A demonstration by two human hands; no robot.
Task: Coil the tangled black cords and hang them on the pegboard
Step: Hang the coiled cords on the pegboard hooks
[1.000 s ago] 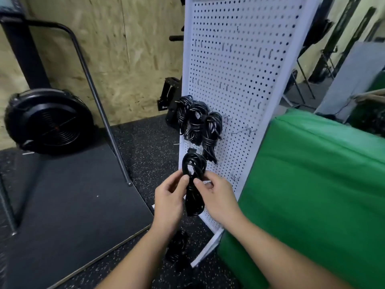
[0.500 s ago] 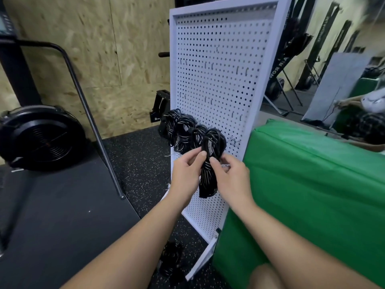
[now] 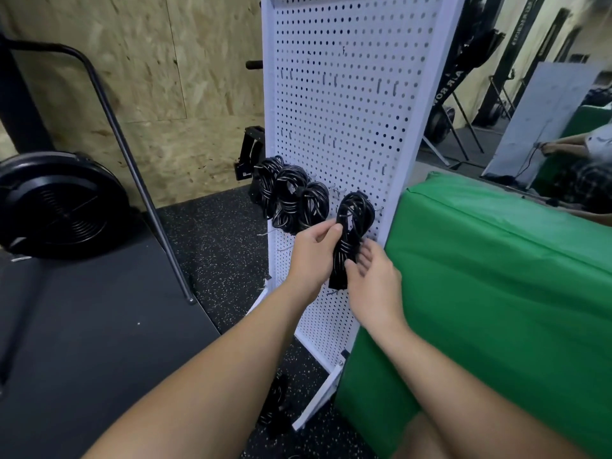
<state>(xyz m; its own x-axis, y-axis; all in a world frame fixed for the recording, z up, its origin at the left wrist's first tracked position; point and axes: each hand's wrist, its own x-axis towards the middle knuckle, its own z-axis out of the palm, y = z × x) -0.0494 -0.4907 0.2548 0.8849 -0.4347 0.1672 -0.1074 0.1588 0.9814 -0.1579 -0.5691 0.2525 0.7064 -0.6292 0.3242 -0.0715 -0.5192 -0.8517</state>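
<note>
Hook behind coil hidden, so hung or not unclear; left hand fingers pinch its wrapped middle at pegboard, right hand fingers spread, touching it, three coils left, green mat right.

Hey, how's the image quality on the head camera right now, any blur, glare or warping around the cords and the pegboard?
Head view: wide-angle warping bows the pegboard edges; the held cord coil and both hands, left hand, right hand, look fairly sharp; pale highlights streak the hung coils; the far right background is soft; lighting is even, without harsh shadows.
</note>
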